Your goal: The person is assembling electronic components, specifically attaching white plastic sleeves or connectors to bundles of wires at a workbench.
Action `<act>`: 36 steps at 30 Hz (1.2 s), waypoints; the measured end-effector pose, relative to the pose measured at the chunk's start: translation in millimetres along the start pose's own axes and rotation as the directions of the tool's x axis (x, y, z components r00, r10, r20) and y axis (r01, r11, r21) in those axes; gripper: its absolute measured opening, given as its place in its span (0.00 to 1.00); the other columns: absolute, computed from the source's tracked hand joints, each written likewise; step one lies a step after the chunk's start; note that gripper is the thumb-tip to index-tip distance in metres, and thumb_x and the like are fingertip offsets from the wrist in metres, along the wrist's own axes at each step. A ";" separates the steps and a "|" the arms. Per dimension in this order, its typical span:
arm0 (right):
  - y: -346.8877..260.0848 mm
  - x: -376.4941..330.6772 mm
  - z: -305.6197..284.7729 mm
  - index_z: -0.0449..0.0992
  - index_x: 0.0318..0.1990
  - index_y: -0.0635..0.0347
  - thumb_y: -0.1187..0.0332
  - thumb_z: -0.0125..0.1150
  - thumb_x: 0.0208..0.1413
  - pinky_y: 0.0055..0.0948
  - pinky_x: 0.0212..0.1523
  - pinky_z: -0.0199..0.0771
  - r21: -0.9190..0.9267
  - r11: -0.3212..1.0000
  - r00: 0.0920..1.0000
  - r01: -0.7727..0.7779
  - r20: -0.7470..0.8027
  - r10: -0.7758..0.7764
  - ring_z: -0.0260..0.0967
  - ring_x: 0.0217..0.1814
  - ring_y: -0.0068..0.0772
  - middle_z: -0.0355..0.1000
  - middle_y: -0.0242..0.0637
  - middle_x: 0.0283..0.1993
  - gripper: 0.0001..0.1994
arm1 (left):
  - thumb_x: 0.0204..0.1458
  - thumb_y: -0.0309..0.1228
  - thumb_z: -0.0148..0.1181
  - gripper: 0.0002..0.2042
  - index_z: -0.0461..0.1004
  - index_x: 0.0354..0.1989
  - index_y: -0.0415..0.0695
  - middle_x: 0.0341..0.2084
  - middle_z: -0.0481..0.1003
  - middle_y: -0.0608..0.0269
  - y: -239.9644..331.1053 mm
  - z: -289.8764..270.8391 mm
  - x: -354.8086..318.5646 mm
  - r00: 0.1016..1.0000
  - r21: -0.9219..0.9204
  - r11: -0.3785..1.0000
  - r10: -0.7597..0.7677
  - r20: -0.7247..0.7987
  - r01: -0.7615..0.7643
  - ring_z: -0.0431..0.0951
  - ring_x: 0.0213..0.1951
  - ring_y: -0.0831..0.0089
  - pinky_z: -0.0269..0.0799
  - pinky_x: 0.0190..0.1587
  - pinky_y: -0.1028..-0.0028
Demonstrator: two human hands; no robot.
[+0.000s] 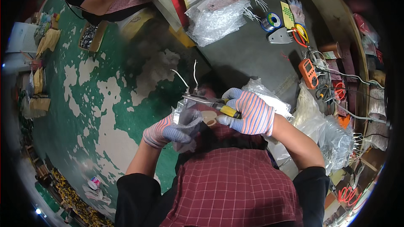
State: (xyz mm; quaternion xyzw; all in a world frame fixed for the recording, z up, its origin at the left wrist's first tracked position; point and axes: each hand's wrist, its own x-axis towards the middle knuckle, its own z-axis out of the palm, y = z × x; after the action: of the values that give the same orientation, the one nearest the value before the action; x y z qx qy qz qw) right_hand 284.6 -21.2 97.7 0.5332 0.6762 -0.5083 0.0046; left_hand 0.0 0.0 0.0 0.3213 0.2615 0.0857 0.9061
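The right hand (252, 113) is closed around the yellow handles of a pair of pliers (210, 103). The long axis of the pliers runs almost level across the picture, and the metal tip points to the person's left, toward a small silver part (185, 111) wrapped in clear plastic. The left hand (164, 132) holds this part from below; its fingers (179, 134) are curled and pinch the plastic. Two thin white wires (189, 80) stand up from the part. All this is held above the green floor (84, 101), beside the grey tabletop (252, 54).
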 end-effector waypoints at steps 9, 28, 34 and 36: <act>2.1 -4.0 31.3 0.81 0.46 0.64 0.53 0.64 0.55 0.45 0.50 0.74 0.019 0.994 0.910 0.103 -0.405 -0.087 0.74 0.47 0.57 0.70 0.57 0.58 0.21 | 0.37 0.29 0.70 0.33 0.68 0.57 0.38 0.35 0.73 0.61 1.8 4.6 -21.9 0.974 -0.363 0.913 0.125 -0.189 -0.188 0.71 0.30 0.71 0.70 0.32 0.70; 19.1 -37.7 50.7 0.81 0.36 0.59 0.60 0.69 0.49 0.43 0.36 0.74 -0.043 0.985 0.645 0.167 -0.751 -0.142 0.73 0.38 0.52 0.74 0.49 0.39 0.13 | 0.35 0.33 0.73 0.45 0.59 0.67 0.39 0.44 0.74 0.42 21.4 49.3 29.3 0.963 -0.560 0.815 0.249 0.107 -0.149 0.77 0.35 0.62 0.75 0.33 0.70; 45.1 -86.1 66.5 0.79 0.33 0.61 0.66 0.68 0.51 0.44 0.36 0.68 0.225 0.955 0.587 0.191 -0.806 0.072 0.68 0.33 0.49 0.73 0.45 0.29 0.09 | 0.36 0.37 0.74 0.47 0.58 0.68 0.41 0.46 0.74 0.42 28.2 77.0 62.5 0.963 -0.591 0.806 0.134 0.232 0.031 0.77 0.35 0.59 0.74 0.30 0.68; 52.1 -104.9 81.4 0.78 0.32 0.61 0.65 0.68 0.52 0.44 0.38 0.68 0.316 0.931 0.576 0.184 -0.802 0.158 0.68 0.34 0.48 0.72 0.44 0.28 0.09 | 0.36 0.38 0.74 0.47 0.58 0.68 0.41 0.47 0.74 0.44 26.8 83.7 76.0 0.926 -0.615 0.773 0.103 0.364 0.156 0.77 0.36 0.59 0.75 0.32 0.67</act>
State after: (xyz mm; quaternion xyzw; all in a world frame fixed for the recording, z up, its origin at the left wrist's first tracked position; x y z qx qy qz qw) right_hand 324.0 -157.2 80.3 0.6927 0.4984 -0.3215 -0.4104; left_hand 109.2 0.5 40.0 0.0041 0.0428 0.0923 0.9948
